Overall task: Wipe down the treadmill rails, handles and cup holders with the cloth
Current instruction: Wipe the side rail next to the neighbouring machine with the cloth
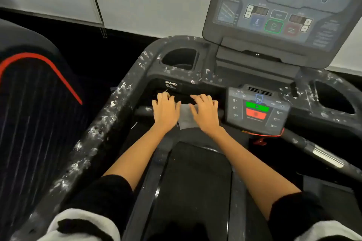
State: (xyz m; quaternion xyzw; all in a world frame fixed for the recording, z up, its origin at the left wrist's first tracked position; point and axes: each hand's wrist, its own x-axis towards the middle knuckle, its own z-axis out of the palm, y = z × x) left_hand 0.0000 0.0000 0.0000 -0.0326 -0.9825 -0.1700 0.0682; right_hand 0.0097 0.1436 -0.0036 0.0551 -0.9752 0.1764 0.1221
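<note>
Now, hands: left hand (166, 111) and right hand (205, 112) press the grey cloth (185, 116), fingers flat.
Bar: front handle (143, 111) (frame centre) beneath.
Rail (101, 123): white-flecked, lower left.

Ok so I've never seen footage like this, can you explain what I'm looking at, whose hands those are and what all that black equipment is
This is a single picture from a camera worn on a person's head, looking forward and down, so the arms reaching out are the wearer's own. The black equipment is a treadmill: the console screen is at top right, a smaller control panel sits just right of the hands, and the belt runs below. The left hand and right hand press a grey cloth over the front handlebar. White specks cover the left rail and surround the two cup holders.
</note>
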